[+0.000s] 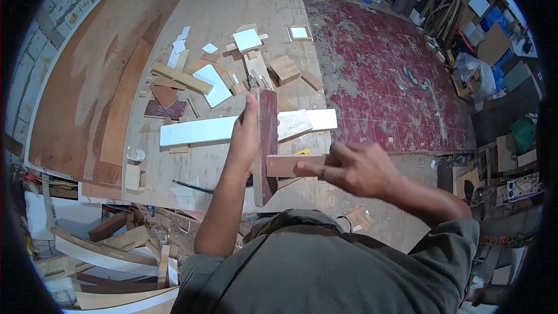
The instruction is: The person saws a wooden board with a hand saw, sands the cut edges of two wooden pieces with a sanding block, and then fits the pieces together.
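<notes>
Held up on edge over the near side of the table is a board (268, 134) with a dark red face and a pale wooden edge. My left hand (244, 139) grips it from the left, thumb along its edge, the other fingers hidden behind it. My right hand (363, 168) is closed on a flat brown wooden strip (283, 166), index finger stretched along it. The strip's left end meets the board's red face in this view. Behind the board, a long white panel (197, 132) lies across the table beside a pale wood offcut (295, 124).
The wooden table (215, 6) carries scattered offcuts, white tiles (247, 40), a wooden block (284, 70) and a thin black rod (192, 186). A large plywood sheet (87, 81) leans on the left. Scrap wood (110, 259) is piled lower left; clutter lines the right wall.
</notes>
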Demonstrator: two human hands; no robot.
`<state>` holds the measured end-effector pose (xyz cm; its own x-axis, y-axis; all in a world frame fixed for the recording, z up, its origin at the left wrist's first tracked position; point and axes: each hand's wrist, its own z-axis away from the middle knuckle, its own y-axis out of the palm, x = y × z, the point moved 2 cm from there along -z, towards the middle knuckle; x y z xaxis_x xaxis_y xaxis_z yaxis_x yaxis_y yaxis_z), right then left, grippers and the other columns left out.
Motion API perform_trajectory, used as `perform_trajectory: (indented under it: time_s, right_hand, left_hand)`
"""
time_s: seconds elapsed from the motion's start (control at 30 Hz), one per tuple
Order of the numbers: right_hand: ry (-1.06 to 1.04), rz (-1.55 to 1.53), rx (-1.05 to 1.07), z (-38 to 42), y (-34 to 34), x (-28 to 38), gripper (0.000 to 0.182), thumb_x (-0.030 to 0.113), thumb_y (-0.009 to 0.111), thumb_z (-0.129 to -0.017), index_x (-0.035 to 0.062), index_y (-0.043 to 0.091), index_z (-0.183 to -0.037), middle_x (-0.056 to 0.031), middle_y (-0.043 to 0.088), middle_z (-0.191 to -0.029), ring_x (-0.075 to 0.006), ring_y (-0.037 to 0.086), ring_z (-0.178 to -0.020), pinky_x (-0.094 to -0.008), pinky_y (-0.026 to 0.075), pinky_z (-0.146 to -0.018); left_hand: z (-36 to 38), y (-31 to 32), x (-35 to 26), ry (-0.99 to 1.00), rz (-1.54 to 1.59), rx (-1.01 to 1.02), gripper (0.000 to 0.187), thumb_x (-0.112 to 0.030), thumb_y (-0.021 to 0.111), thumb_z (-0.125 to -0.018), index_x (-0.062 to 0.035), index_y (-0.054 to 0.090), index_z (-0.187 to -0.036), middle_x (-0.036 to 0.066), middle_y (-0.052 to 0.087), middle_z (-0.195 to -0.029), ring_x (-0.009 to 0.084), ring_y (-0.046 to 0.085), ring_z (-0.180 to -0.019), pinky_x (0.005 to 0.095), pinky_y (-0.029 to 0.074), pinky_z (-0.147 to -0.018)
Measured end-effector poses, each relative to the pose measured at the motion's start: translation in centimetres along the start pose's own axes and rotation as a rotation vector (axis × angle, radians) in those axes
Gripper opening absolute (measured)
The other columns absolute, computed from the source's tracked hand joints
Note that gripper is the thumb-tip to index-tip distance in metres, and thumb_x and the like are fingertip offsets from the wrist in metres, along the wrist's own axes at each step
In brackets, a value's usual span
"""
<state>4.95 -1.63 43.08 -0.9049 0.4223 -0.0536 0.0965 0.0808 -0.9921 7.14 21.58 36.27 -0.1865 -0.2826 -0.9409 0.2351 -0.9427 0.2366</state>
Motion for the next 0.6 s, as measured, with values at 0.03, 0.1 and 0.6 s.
perform_trajectory:
  time_s: [0.03,0.1,0.6]
  right_hand:
    - [-0.008,0.009,-0.016,-0.2,-0.1,-0.8,0.063,0.023,0.065,-0.092,0.0478,0.043,-0.145,-0.0014,0.056,-0.078,-0.0125,0.056,-0.059,-0.0285,0.043,-0.040]
    - [-0.010,0.091,-0.040,-0.7,-0.2,-2.9,0.060,0.022,0.067,-0.090,0.0444,0.049,-0.143,-0.0011,0.056,-0.077,-0.0120,0.056,-0.060,-0.0269,0.043,-0.040]
    - [0.504,-0.658,-0.378,-0.7,-0.1,-7.9,0.052,0.026,0.065,-0.095,0.0231,0.052,-0.145,-0.0100,0.058,-0.083,-0.0183,0.054,-0.065,-0.0325,0.047,-0.061]
  left_hand:
    - [0.0,0.2,0.2,0.000,0.018,-0.010,0.070,-0.064,0.036,-0.100,-0.0018,0.061,-0.121,0.011,0.066,-0.104,0.0159,0.064,-0.093,0.0299,0.052,-0.081]
    - [0.0,0.7,0.6,0.000,0.036,-0.016,0.071,-0.065,0.036,-0.100,-0.0021,0.061,-0.121,0.011,0.066,-0.103,0.0161,0.064,-0.092,0.0296,0.052,-0.080]
    - [1.6,1.2,1.8,0.076,0.296,0.265,0.067,-0.059,0.030,-0.104,-0.0098,0.042,-0.146,0.011,0.061,-0.122,0.0181,0.061,-0.103,0.0333,0.051,-0.088]
